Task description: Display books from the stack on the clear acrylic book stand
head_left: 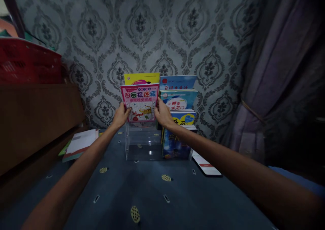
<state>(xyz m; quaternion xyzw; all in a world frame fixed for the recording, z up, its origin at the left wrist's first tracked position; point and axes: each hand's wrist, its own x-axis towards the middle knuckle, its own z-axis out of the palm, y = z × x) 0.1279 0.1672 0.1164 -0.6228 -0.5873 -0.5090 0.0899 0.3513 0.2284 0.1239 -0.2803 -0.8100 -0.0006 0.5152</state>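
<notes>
A pink picture book (141,103) stands upright between my hands, its cover facing me. My left hand (121,116) grips its left edge with the thumb in front. On the opposite edge, my right hand (164,113) is closed around the book. Behind it rises a yellow book (142,78). Below is the left side of a clear tiered book rack (144,152). The rack's right side bears several books in steps, among them a light blue book (188,99) and a dark blue book (176,145) at the front.
Several books and papers (82,142) lie at the left beside a brown wooden cabinet (38,121). A red basket (29,60) sits on the cabinet. At the rack's right lies a phone or tablet (207,165). A purple curtain (264,70) hangs at the right, against patterned wallpaper.
</notes>
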